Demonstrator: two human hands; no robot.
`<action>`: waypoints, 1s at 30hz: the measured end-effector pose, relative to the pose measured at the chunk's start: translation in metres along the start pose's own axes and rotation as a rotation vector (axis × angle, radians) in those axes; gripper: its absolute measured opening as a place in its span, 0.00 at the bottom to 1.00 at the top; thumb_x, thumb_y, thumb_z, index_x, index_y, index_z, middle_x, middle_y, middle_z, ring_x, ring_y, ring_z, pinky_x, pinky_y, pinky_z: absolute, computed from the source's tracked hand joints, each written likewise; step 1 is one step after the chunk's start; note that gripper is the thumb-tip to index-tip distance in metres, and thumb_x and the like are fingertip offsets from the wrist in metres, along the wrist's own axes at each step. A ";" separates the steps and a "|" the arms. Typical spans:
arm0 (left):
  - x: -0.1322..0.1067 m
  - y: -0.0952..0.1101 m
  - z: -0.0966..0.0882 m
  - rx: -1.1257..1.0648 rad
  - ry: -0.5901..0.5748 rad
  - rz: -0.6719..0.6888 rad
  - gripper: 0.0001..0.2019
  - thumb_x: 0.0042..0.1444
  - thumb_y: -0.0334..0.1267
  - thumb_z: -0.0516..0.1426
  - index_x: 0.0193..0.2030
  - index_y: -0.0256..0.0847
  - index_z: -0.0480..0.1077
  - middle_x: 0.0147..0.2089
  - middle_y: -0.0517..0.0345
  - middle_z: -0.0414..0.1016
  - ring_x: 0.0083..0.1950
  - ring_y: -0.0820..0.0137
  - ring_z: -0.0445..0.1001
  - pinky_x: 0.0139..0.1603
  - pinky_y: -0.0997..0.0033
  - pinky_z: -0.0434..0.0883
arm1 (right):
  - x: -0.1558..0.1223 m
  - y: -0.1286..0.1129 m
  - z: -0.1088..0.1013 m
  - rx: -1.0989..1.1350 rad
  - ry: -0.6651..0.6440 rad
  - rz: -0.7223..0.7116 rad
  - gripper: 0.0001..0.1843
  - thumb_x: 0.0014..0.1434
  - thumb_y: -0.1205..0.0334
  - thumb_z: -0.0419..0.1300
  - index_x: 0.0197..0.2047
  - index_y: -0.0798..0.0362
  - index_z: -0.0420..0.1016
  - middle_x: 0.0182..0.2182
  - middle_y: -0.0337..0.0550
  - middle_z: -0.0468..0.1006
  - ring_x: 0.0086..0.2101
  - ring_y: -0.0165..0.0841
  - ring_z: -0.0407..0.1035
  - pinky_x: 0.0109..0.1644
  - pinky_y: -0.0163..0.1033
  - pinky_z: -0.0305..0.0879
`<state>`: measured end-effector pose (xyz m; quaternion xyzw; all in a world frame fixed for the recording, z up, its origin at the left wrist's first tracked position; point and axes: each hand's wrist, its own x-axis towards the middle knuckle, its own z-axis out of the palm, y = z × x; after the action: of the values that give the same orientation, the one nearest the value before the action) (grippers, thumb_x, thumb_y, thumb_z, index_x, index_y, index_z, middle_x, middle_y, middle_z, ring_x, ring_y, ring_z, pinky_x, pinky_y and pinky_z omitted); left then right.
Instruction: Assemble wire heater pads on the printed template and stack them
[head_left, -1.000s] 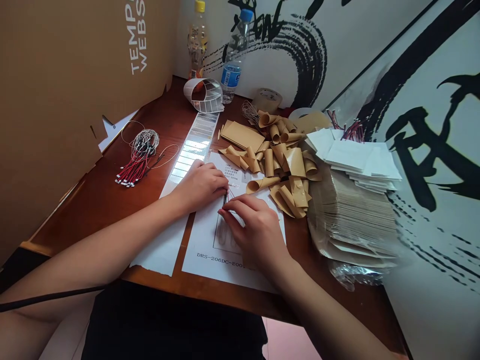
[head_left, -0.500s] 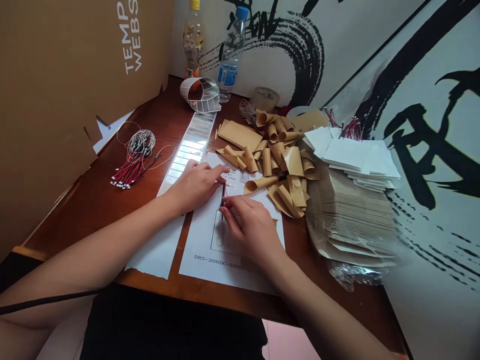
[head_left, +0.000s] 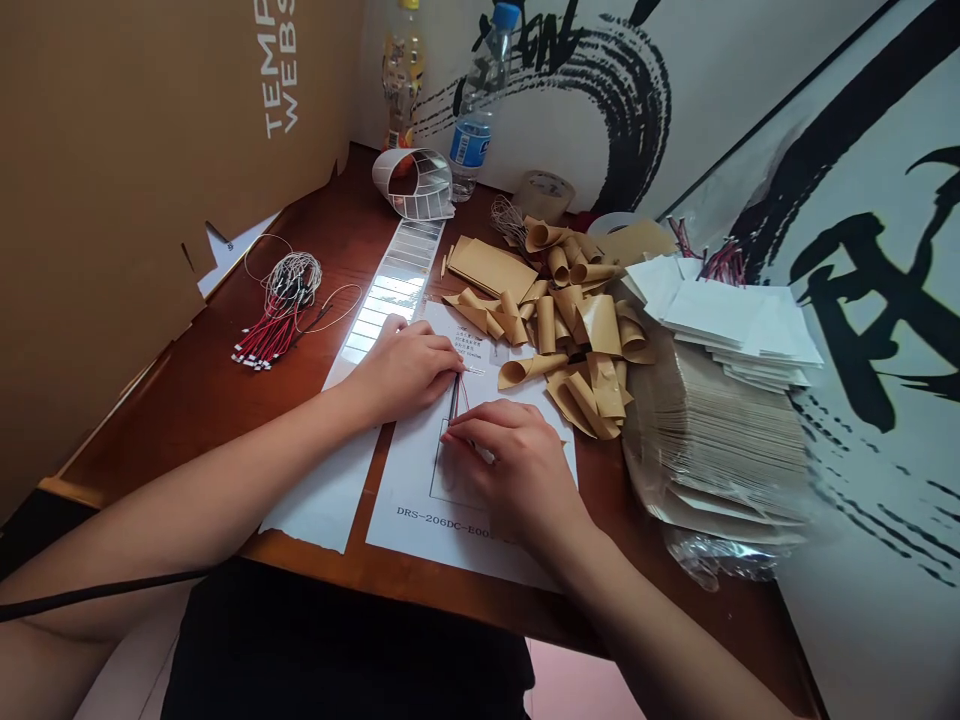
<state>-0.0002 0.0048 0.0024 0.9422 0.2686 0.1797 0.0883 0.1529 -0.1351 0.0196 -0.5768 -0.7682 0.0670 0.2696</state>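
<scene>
My left hand [head_left: 401, 370] rests on a white printed sheet [head_left: 409, 480], its fingertips beside a thin dark wire with a red strand [head_left: 454, 398]. My right hand [head_left: 517, 465] lies just below, its fingertips pinched at the wire's lower end. Whether my left hand grips the wire is hidden. The sheet carries a drawn rectangle and the printed code DRS-206DC-E00. Above my hands lies a pile of curled kraft backing paper [head_left: 562, 325]. A strip of reflective labels [head_left: 394, 280] runs beneath my left hand's side of the sheet.
On the wooden table [head_left: 135, 455] lie a bundle of red-and-black wires [head_left: 274, 325], stacked kraft sheets [head_left: 712, 440] topped by white sheets [head_left: 724, 315], a label roll [head_left: 412, 185], two bottles [head_left: 472, 130], and a tape roll [head_left: 544, 195]. A cardboard panel [head_left: 150, 180] stands left.
The view has shifted slightly. My right hand has moved a little right and down on the sheet, while my left hand stays almost where it was beside the wire.
</scene>
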 end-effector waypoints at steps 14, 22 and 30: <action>0.003 0.001 -0.006 -0.014 -0.102 -0.048 0.10 0.69 0.46 0.61 0.49 0.50 0.83 0.52 0.62 0.86 0.54 0.60 0.74 0.56 0.53 0.52 | -0.003 -0.003 -0.007 -0.157 -0.015 -0.154 0.11 0.65 0.74 0.63 0.32 0.53 0.80 0.33 0.40 0.86 0.35 0.34 0.77 0.43 0.41 0.61; 0.000 -0.002 0.003 0.045 -0.037 0.012 0.10 0.70 0.46 0.59 0.46 0.49 0.83 0.50 0.62 0.86 0.51 0.61 0.74 0.52 0.54 0.53 | -0.006 -0.006 -0.002 -0.170 -0.039 -0.131 0.12 0.69 0.72 0.60 0.33 0.53 0.79 0.34 0.42 0.85 0.35 0.35 0.76 0.42 0.42 0.61; 0.000 0.002 0.009 0.092 0.059 0.093 0.09 0.68 0.42 0.61 0.42 0.43 0.82 0.50 0.58 0.85 0.51 0.61 0.75 0.53 0.55 0.56 | -0.005 -0.008 -0.001 -0.193 -0.052 -0.104 0.13 0.69 0.71 0.60 0.33 0.53 0.80 0.35 0.42 0.86 0.35 0.35 0.75 0.43 0.42 0.60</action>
<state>0.0044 0.0029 -0.0053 0.9511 0.2349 0.1986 0.0283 0.1475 -0.1426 0.0221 -0.5575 -0.8067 -0.0062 0.1959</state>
